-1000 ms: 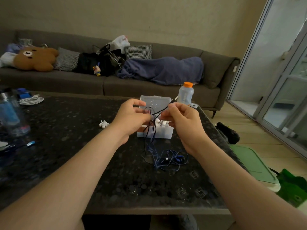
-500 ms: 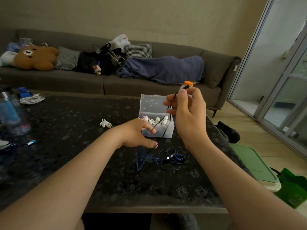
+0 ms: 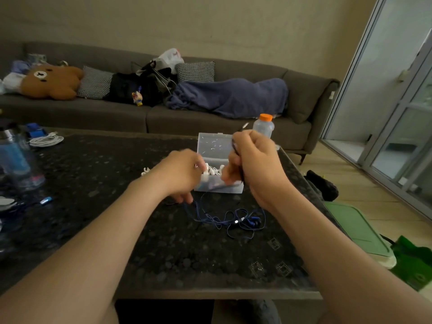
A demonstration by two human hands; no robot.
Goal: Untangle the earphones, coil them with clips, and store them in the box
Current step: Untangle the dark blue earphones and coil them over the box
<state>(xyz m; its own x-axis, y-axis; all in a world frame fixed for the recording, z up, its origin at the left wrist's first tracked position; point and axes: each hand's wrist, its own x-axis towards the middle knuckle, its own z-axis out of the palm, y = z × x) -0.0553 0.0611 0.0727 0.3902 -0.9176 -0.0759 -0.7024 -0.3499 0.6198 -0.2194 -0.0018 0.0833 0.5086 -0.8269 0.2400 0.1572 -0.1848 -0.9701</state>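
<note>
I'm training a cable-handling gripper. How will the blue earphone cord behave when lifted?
Probably floppy: the blue earphone cord lies in loose loops on the table. Likely light: the right hand holds one thin strand. Loops may snag.

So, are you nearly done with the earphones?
No. Some white earphones already sit in the open box. The right hand grips the blue earphones by the cord, and the left hand seems to pinch it lower down. Most of it lies tangled on the table, so untangling, coiling, clipping and boxing remain.
</note>
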